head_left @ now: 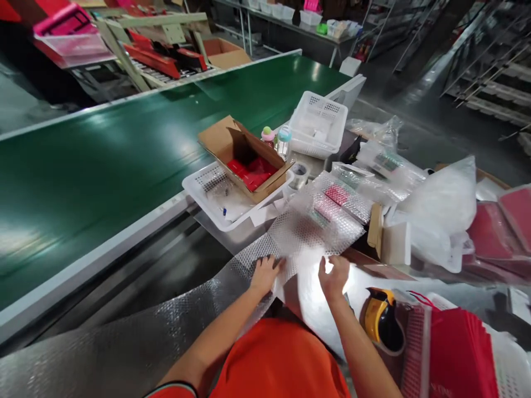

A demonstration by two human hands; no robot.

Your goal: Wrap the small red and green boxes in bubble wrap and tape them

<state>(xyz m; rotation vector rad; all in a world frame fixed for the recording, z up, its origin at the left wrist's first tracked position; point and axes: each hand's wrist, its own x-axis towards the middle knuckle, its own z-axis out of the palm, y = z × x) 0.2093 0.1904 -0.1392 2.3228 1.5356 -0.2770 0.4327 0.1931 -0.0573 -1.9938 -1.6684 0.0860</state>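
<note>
A long sheet of clear bubble wrap (232, 281) runs from the lower left, beneath my left arm, up to the middle of the worktable. My left hand (264, 276) rests on the sheet near its edge, fingers apart and slightly bent. To its right, my right hand (335, 276) is raised over the shiny metal tabletop (309, 284), its thumb and curled fingers parted around a gap. Just beyond both hands lies a bubble-wrapped package (326, 210) with pink showing through, partly blurred. A yellow-and-black tape dispenser (377, 318) sits beside my right forearm.
A green conveyor belt (136, 160) runs along the left. An open cardboard box (244, 160) rests on a white basket (226, 218); a tape roll (299, 176) and two small bottles stand nearby. Red bags (462, 354) and clear plastic bags (446, 193) crowd the right.
</note>
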